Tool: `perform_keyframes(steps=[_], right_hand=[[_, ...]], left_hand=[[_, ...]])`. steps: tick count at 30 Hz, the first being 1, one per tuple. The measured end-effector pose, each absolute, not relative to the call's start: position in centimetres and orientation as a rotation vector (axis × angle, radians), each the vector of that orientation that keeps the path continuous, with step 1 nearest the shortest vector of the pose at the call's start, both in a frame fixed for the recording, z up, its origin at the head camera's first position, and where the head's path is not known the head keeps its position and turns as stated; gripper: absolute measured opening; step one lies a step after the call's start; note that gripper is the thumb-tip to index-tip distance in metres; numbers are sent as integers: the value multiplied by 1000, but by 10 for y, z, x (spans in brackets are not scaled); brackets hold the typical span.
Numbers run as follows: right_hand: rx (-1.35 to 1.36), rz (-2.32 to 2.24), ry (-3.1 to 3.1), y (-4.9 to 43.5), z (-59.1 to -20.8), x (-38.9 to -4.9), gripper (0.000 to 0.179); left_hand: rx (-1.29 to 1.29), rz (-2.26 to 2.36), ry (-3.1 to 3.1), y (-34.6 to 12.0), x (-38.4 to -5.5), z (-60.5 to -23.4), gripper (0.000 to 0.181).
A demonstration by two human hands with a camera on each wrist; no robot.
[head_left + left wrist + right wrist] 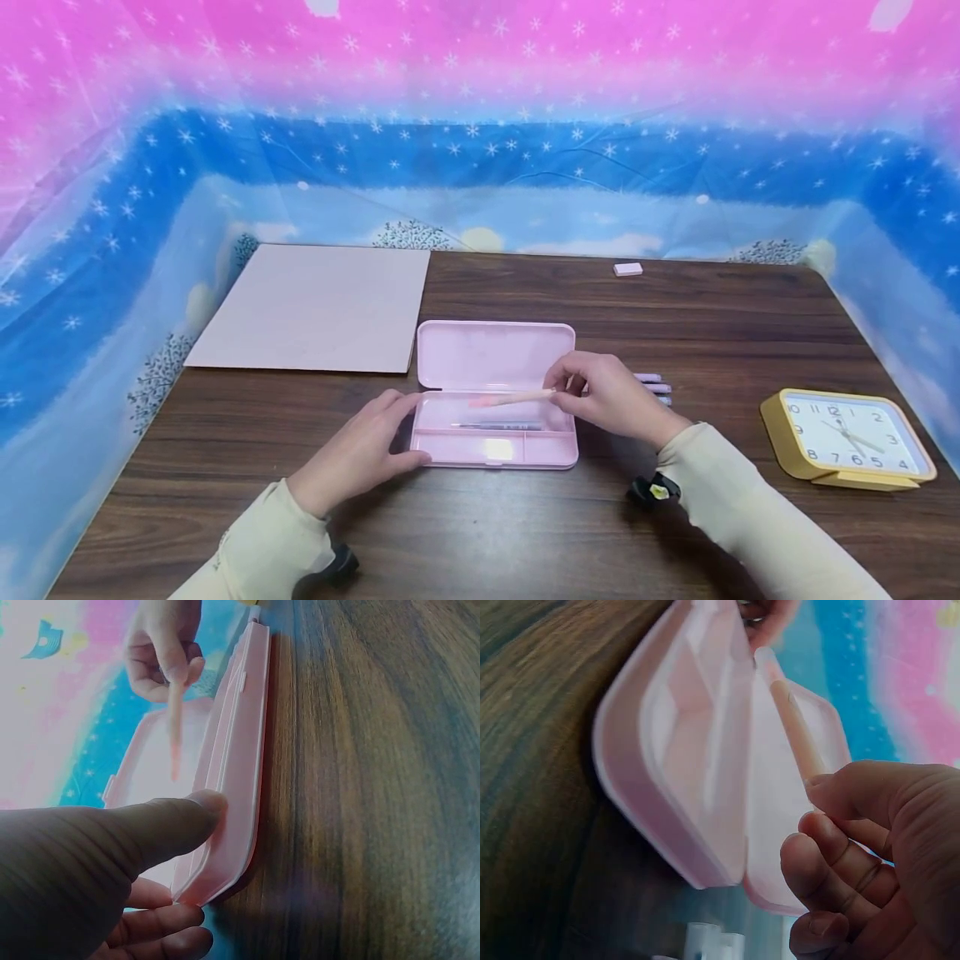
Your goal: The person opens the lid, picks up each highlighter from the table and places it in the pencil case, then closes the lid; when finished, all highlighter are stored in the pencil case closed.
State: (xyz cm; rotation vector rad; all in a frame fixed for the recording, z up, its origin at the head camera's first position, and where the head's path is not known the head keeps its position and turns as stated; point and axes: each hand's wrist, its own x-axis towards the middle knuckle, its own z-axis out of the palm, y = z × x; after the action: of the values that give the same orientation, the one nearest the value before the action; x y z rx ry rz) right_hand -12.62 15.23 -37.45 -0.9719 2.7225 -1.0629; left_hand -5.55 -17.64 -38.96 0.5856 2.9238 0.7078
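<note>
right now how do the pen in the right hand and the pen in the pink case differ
The held pen is peach; the lying pen is greyish. The right hand pinches the held pen; the lying pen rests in the pink case. Both are slim.

A cloth-screened desk nook: wood-grain table (pixel 510 533), snowflake-printed hangings (pixel 480 150), yellow clock (pixel 851 437).
</note>
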Motion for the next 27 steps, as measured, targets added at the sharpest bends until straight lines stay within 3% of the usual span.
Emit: perform_keyframes(steps=[27], right_hand=[[-905, -993, 2672, 144, -373, -120, 5]], left_hand=[[545, 705, 2912, -175, -54, -387, 71]])
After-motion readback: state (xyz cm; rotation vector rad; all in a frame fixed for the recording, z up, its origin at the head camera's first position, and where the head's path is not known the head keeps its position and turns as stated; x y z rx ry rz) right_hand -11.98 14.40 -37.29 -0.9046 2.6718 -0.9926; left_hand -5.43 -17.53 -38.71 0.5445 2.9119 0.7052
